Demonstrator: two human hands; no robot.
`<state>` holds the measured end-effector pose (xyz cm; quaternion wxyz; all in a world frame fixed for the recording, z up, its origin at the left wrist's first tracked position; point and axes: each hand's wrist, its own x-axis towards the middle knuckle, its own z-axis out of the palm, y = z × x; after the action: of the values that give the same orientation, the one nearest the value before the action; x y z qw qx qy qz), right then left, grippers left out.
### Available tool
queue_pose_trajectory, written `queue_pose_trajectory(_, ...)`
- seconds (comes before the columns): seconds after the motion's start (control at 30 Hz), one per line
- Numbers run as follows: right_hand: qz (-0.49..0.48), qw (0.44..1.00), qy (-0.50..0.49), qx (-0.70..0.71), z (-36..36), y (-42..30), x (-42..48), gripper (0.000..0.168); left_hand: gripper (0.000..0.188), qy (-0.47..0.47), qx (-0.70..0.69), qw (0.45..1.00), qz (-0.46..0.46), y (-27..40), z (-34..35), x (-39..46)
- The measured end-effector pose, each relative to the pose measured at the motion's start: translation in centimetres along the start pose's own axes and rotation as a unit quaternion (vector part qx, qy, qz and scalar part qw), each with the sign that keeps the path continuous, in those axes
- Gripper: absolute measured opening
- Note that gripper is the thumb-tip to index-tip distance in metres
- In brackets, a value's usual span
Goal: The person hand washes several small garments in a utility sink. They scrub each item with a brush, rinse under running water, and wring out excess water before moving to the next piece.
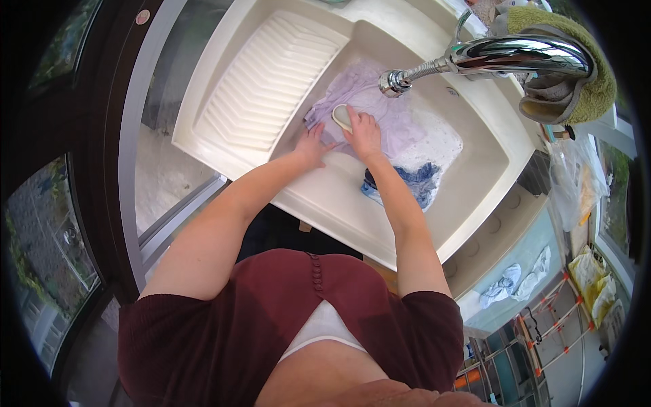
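A wet lavender garment (pixel 338 91) lies spread in the basin of a cream laundry sink (pixel 488 135). My right hand (pixel 364 135) grips an oval scrub brush (pixel 342 116) with a grey back and pale rim, held against the cloth; its bristles are hidden. My left hand (pixel 312 146) rests fingers spread on the garment's near left edge, beside the washboard side. Soapy water (pixel 440 137) with white suds covers part of the basin floor. A bunched blue cloth (pixel 419 178) lies half in the water, partly behind my right forearm.
A ribbed washboard (pixel 269 76) is moulded into the sink's left side. The chrome faucet (pixel 508 55) reaches over the basin from the right, with a green towel (pixel 585 66) draped on it. To the right are a plastic bag (pixel 572 178) and a metal drying rack (pixel 554 323).
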<state>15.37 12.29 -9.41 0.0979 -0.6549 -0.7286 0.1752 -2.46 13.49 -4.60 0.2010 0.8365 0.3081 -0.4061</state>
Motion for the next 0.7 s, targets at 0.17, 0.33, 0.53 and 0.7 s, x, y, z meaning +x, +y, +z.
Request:
queue_pose_trajectory(0.17, 0.132, 0.988, 0.025, -0.071, -2.9, 7.7, 4.6, 0.062, 0.079, 0.020, 0.006, 1.000, -0.006, 0.3, 0.7, 0.5)
queue_pose_trajectory(0.33, 0.032, 0.999, -0.008, 0.038, 0.1, -0.8, 0.1, 0.068, 0.078, 0.000, -0.011, 1.000, -0.002, 0.5, -0.6, -0.5)
queue_pose_trajectory(0.53, 0.116, 0.989, 0.021, -0.084, -1.8, 6.5, 4.2, 0.070, 0.077, 0.026, -0.034, 0.999, 0.006, 0.6, 0.2, -0.5)
queue_pose_trajectory(0.7, 0.000, 1.000, -0.029, 0.006, 0.7, -2.3, -1.8, 0.077, 0.078, -0.011, -0.010, 1.000, -0.008, 0.6, 0.3, 0.8)
